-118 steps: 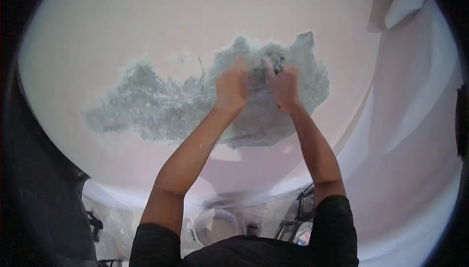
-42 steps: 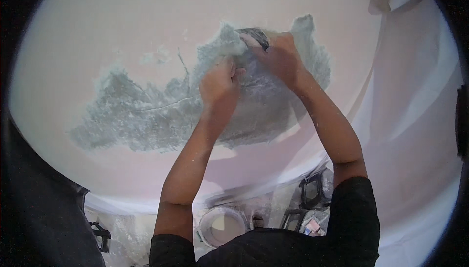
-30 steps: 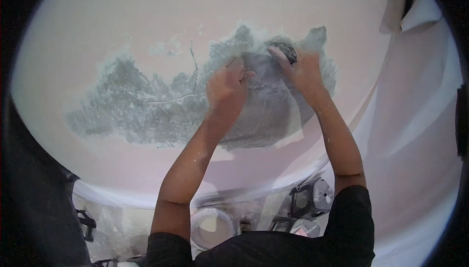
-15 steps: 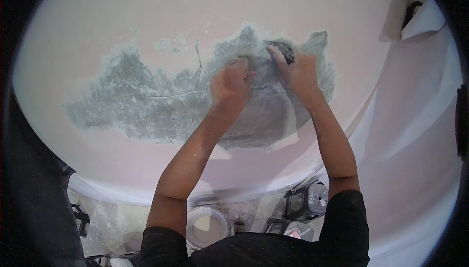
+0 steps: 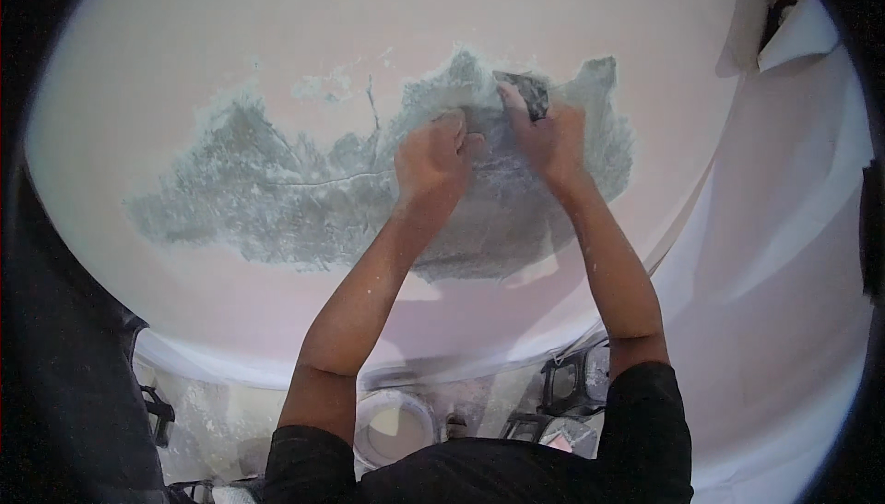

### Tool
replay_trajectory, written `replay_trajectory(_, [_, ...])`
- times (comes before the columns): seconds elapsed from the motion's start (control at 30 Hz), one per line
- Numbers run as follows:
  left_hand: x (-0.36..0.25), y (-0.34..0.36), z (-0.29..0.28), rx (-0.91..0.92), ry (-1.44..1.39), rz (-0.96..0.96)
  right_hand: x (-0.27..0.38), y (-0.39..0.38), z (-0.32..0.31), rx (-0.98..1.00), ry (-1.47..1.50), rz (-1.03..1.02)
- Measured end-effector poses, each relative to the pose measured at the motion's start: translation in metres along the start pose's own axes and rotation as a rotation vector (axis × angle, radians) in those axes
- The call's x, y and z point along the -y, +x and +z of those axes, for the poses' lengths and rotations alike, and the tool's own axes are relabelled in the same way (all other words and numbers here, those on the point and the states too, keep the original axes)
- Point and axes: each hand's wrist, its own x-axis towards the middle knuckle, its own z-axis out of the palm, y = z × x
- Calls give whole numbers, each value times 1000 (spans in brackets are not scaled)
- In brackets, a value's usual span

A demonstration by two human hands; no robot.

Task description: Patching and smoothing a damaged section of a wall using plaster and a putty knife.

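Observation:
A pale pinkish wall [image 5: 267, 306] fills most of the view, with a wide, ragged grey patch [image 5: 304, 213] where its coating is gone. A thin crack runs across the patch. My right hand [image 5: 553, 140] grips a dark, flat, roughly rectangular plate with pale specks [image 5: 527, 94], its thumb along the plate's left side. The plate lies against or close to the patch's upper right part; a handle, if any, is hidden. Beside it, my left hand [image 5: 431, 155] is closed with fingers curled at the middle of the patch; what it holds, if anything, is hidden.
Below stand a round white bucket [image 5: 430, 412] and dark stools [image 5: 562, 384] on a pale-spattered floor [image 5: 207, 412]. White sheeting [image 5: 784, 255] hangs at the right, with a loose flap [image 5: 802, 38] near the top. A dark surface [image 5: 74, 393] borders the left.
My right hand has moved slightly left with the dark plate, and more of the plate's face shows. My left hand has stayed almost in place.

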Motion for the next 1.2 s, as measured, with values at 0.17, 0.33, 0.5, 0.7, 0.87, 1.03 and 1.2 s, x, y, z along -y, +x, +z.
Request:
replay_trajectory(0.17, [7,-1,5,-52,-66,51,-1,-5,3,80,54,183])
replay_trajectory(0.33, [-1,-1,-5,-57,-25,93,1,-12,11,53,169,261])
replay_trajectory(0.5, [-2,-1,-3,-41,9,73,-14,-19,31,-68,227,189])
replay_trajectory(0.7, [-6,2,-6,68,127,35,-7,-15,19,-58,198,223])
replay_trajectory(0.87, [1,2,-3,60,155,66,1,-21,23,-33,146,290])
replay_trajectory(1.03, [-5,4,-4,57,143,73,-23,-28,27,-47,267,449])
replay_trajectory(1.2, [-5,3,-8,60,145,57,-19,-32,14,-31,289,487])
